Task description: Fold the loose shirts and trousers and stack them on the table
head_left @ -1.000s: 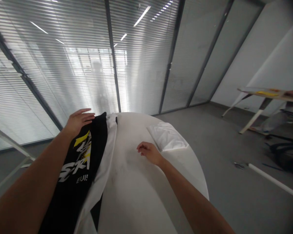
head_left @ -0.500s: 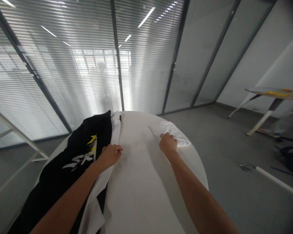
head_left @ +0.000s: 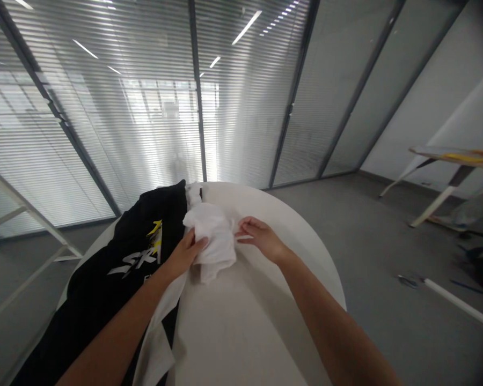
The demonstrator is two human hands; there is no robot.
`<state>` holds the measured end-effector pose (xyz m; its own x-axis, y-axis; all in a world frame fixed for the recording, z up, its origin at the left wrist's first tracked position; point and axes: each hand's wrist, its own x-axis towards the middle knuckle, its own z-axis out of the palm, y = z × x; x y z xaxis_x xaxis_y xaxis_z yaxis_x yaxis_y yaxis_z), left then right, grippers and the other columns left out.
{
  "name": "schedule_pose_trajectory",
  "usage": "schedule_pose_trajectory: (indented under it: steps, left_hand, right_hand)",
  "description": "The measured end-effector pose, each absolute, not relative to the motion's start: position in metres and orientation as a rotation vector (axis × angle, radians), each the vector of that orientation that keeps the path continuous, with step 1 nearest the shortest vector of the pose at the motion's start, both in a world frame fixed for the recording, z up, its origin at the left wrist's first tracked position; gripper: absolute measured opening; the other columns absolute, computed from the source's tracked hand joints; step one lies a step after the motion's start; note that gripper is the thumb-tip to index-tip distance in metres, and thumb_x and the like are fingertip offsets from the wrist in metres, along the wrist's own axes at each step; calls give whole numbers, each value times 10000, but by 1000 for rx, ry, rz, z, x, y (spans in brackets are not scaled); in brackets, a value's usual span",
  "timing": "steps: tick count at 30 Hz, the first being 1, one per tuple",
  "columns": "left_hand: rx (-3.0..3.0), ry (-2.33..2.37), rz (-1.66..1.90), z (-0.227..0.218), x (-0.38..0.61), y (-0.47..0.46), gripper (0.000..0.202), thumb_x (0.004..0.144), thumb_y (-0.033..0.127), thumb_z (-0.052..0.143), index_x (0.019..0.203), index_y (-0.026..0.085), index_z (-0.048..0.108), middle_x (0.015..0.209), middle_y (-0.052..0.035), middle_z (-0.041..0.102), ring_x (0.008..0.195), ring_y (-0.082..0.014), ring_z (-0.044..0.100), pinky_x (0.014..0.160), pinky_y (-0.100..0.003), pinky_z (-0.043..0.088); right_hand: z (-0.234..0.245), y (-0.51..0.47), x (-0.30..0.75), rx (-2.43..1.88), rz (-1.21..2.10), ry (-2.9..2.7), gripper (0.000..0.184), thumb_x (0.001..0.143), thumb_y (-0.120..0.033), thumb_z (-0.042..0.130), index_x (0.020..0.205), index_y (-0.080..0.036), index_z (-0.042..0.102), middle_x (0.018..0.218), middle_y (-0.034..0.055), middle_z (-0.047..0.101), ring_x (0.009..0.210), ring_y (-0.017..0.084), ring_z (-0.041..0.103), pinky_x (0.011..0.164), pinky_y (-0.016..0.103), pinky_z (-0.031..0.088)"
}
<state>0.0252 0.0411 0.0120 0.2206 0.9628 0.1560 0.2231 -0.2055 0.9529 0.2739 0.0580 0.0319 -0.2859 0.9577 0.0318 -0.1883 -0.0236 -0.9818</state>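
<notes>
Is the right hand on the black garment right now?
No, the right hand touches the bunched white cloth, apart from the black garment.

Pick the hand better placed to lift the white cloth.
Left, probably: the left hand grips the bunched white cloth, while the right hand only touches its side with open fingers.

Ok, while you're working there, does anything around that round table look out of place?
Yes: a white rod lies loose on the grey floor beyond the round white table, with a small dark metal item at its end. They look dropped rather than put away.
</notes>
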Motion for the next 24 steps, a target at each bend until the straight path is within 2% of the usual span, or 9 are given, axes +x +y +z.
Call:
schedule_pose_trajectory:
  steps: [3, 6, 9, 11, 12, 15, 17, 21, 24]
  left_hand:
    - [1480, 1073, 1098, 11, 27, 43, 627, 771, 407, 658, 1315, 137, 503, 1250, -118, 603, 1157, -258, 543, 953, -354, 443]
    - [1327, 1053, 1151, 14, 25, 43, 741, 754, 360, 677, 1422, 193, 401, 1294, -104, 581, 1126, -243, 567, 935, -347, 452]
    - [1195, 881, 1106, 23, 25, 36, 658, 800, 375, 609, 1412, 213, 428, 1212, -94, 624, 964, -224, 639, 856, -362, 488]
    - [1182, 769, 1060, 28, 25, 32, 603, 814, 384, 577, 1376, 192, 471, 1126, -95, 653, 894, -223, 658, 844, -386, 494]
    - [1197, 763, 1053, 29, 25, 31, 602, 818, 388, 568, 1375, 183, 467, 1080, -94, 665, 876, -225, 662, 848, -398, 492]
    - [1393, 999, 1126, 23, 20, 36, 605, 834, 384, 538, 1388, 169, 426, 968, -83, 682, 882, -227, 654, 873, -408, 472]
    - [1658, 1281, 1143, 13, 14, 43, 596, 824, 356, 541, 1377, 168, 425, 1022, -96, 668, 983, -240, 618, 931, -412, 427]
    - [2037, 1704, 786, -6, 10, 52, 680, 766, 395, 604, 1389, 196, 417, 1257, -146, 576, 1222, -323, 464, 1020, -477, 302]
    - [2219, 1727, 504, -12, 17, 49, 538, 768, 445, 599, 1254, 218, 564, 1218, -153, 592, 1202, -366, 460, 992, -523, 286]
  right_hand:
    - [20, 52, 255, -1045, 1568, -1515, 394, 782, -444, 635, 1096, -229, 530, 977, 40, 600, 814, 171, 617, 726, 345, 512]
    - [10, 40, 238, -1019, 1180, -1830, 708, 711, -439, 725, 1320, -238, 424, 1221, 109, 523, 1016, 219, 570, 867, 407, 481]
    - [8, 25, 223, -993, 807, -2015, 1020, 643, -405, 788, 1479, -239, 227, 1407, 152, 362, 1246, 280, 425, 1021, 455, 378]
    - [7, 20, 217, -1058, 703, -2002, 931, 721, -308, 714, 1495, -236, 201, 1408, 146, 372, 1258, 272, 420, 1041, 451, 357]
    - [6, 21, 215, -1083, 679, -1969, 799, 765, -243, 641, 1472, -232, 270, 1374, 134, 423, 1234, 256, 446, 1038, 439, 360]
    - [3, 35, 220, -1072, 734, -1803, 420, 783, -142, 480, 1184, -210, 583, 1155, 82, 606, 1097, 216, 540, 995, 386, 392]
    - [6, 45, 228, -1042, 904, -1603, 280, 778, -195, 477, 1013, -205, 630, 1021, 57, 661, 1004, 209, 579, 925, 355, 437]
    - [26, 55, 246, -992, 1293, -1122, 310, 779, -346, 487, 1018, -190, 609, 927, 76, 686, 901, 238, 624, 741, 324, 495]
    - [35, 60, 259, -989, 1349, -925, 340, 746, -376, 500, 1004, -174, 590, 914, 92, 684, 841, 255, 636, 686, 336, 502]
